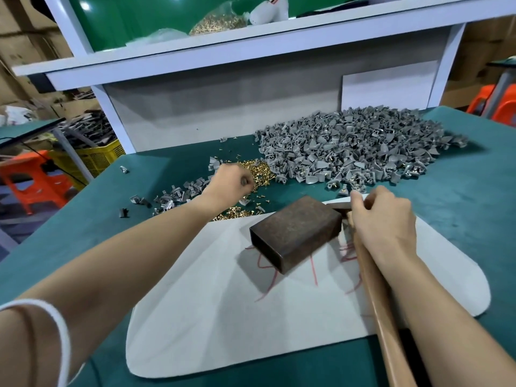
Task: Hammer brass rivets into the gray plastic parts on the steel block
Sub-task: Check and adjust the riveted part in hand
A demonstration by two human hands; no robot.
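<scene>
While the left hand (233,180) curled, grip unclear, over loose brass rivets (258,170) toward the green table's (460,205) far edge, the right hand (382,219) clamped a wooden hammer (374,289) beside the rusty steel block (296,233); pinching one rivet seemed wise.

Rusty rough steel block (296,233), shiny brass rivets (257,170), matt gray plastic parts (349,146), smooth wooden hammer handle (382,311).

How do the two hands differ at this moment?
The left hand reaches out over the brass rivets, away from the steel block; the right hand sits beside the block. The left hand's fingers curl round what looks like a small gray part; the right hand grips the hammer high on its wooden handle, near the head. Both are closed on something.
</scene>
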